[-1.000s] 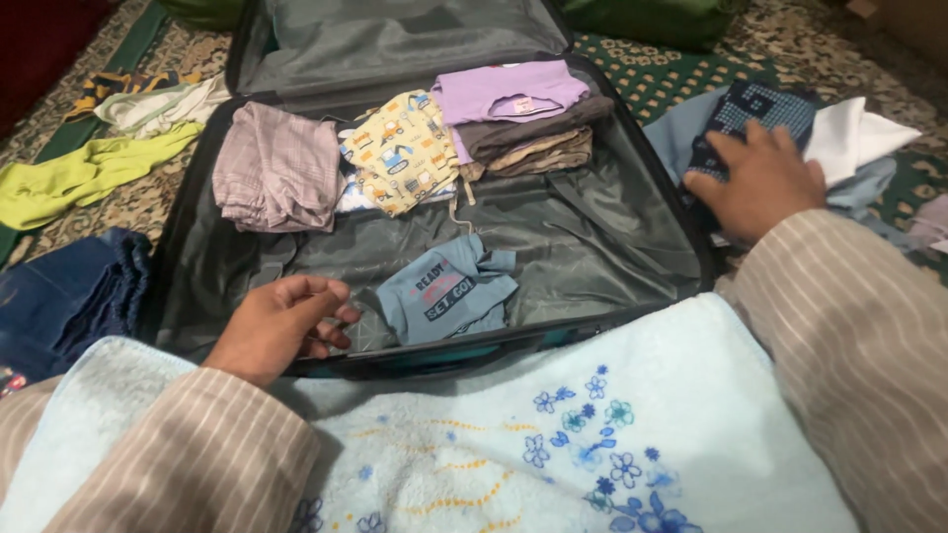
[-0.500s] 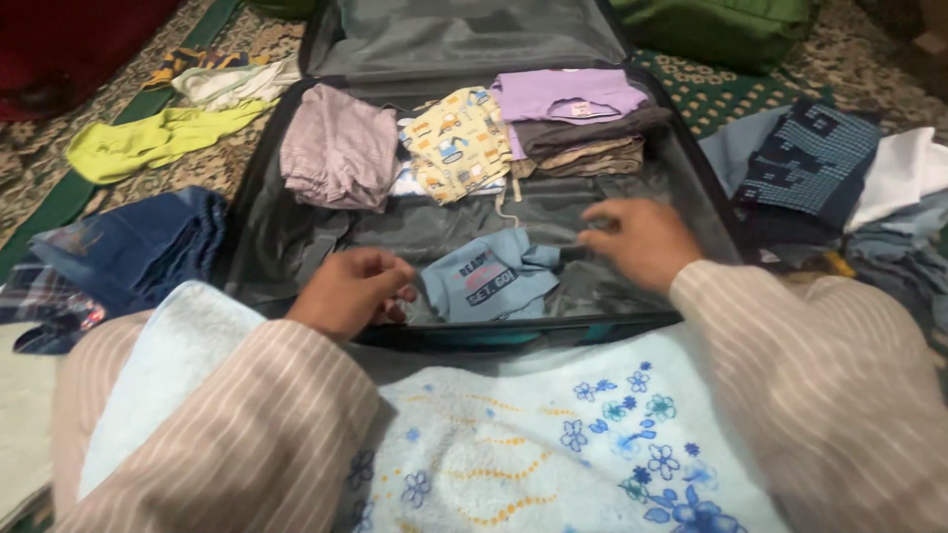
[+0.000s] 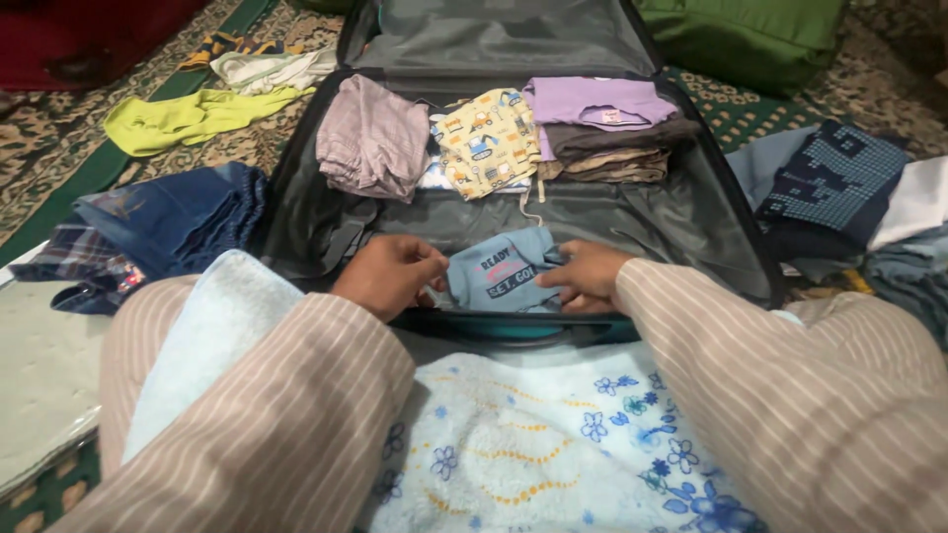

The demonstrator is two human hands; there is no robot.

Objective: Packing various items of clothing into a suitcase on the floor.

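On patterned carpet [image 3: 59, 148], both hands' fingers [image 3: 420, 271] pinch a blue shirt [image 3: 499, 276] inside the suitcase [image 3: 691, 217].

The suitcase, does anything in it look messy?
Mostly tidy. Folded piles line the back of the suitcase, but the small blue shirt at the front lies crumpled and alone, with the left hand and right hand on it. A white drawstring dangles loose from the yellow printed garment.
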